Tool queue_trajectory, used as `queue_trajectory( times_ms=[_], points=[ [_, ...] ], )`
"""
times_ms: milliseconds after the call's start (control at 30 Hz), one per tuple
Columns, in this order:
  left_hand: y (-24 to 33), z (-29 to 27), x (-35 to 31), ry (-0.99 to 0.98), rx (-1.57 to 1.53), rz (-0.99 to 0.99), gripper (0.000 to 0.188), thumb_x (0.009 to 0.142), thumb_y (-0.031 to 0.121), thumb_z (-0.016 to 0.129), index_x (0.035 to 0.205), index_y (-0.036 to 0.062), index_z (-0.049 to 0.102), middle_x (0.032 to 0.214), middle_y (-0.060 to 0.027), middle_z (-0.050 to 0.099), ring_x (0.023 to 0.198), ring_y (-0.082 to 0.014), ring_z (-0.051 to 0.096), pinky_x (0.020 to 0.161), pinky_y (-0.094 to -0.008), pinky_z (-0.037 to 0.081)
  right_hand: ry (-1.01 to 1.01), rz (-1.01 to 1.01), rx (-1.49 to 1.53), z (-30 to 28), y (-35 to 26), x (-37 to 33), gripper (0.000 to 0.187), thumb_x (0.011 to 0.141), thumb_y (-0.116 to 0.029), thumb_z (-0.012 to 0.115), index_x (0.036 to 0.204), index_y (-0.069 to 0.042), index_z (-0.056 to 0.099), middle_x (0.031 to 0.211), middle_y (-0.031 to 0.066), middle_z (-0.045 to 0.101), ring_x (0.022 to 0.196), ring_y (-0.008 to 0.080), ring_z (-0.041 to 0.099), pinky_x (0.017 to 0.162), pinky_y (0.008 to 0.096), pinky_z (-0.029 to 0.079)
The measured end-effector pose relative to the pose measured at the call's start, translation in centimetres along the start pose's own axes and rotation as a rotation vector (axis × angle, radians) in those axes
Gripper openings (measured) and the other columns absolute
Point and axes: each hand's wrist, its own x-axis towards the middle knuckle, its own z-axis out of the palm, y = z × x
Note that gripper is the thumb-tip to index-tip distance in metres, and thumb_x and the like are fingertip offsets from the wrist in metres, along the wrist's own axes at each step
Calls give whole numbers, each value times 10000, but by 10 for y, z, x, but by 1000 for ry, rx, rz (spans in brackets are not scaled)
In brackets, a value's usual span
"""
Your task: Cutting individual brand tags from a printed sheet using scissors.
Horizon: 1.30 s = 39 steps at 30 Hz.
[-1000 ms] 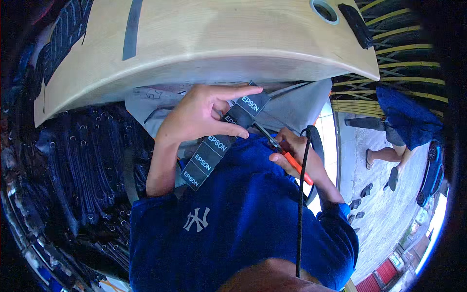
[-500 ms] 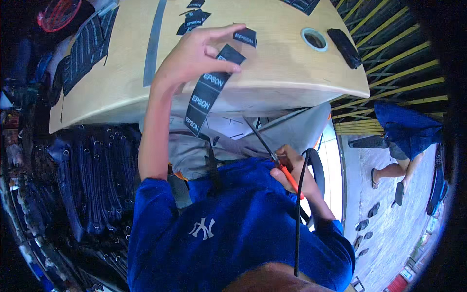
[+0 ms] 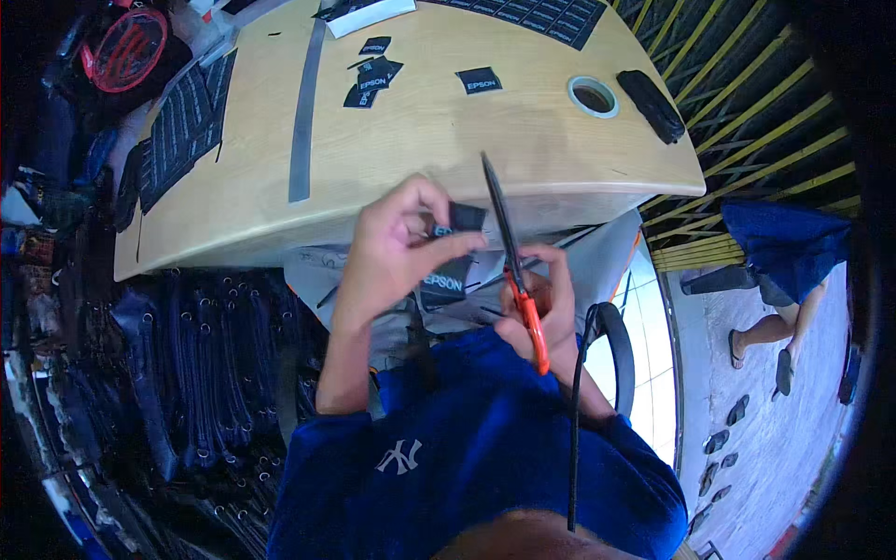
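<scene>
In front of the table edge, my left hand pinches a strip of black fabric labels with pale lettering between thumb and fingers. The strip hangs below the thumb, its upper end sticking out toward the right. Close beside it, my right hand grips a pair of scissors by the orange handles. The dark blades point up and away, looking close together, just right of the strip. On the table lie a small pile of cut labels and a single cut label farther right.
The wooden table carries a roll of tape, a black pouch, uncut label sheets and more sheets at the left. Dark straps hang below left. A folding gate and another person are at the right.
My left hand has come down and toward me with the strip, leaving a single label on the table. My right hand has raised the scissors beside the strip.
</scene>
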Motion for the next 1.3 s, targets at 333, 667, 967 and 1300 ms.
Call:
queue_trajectory(
  times_ms=[333, 667, 967, 1300],
  points=[
    [7, 23, -35, 94, -213, -44, 304, 787, -62, 666, 1075, -36, 575, 890, -114, 653, 826, -122, 646, 666, -225, 539, 68, 1, 138, 29, -8, 13, 616, 736, 83, 691, 1182, -53, 290, 738, 62, 602, 600, 37, 533, 515, 168, 401],
    [6, 6, -46, -14, -170, -51, 385, 760, -55, 690, 1129, -27, 582, 1070, -106, 611, 888, -137, 636, 707, -228, 528, 69, -43, -51, 16, -18, 14, 827, 663, -4, 805, 1270, -71, 247, 896, 120, 655, 677, 51, 578, 572, 166, 416],
    [-5, 12, -46, -20, -281, 7, 395, 761, -35, 694, 1140, -28, 583, 1054, -93, 612, 898, -128, 599, 745, -241, 485, -30, -37, -9, 21, -18, 18, 642, 745, 68, 705, 1228, -39, 297, 958, 145, 644, 887, 134, 620, 747, 249, 485],
    [-12, 22, -58, 226, -151, -41, 418, 770, -92, 659, 1174, -32, 573, 994, -50, 571, 803, -79, 554, 698, -212, 481, -93, 60, 52, 18, -18, 11, 661, 742, -16, 739, 1232, -47, 298, 854, 80, 623, 720, 73, 562, 620, 196, 425]
  ],
)
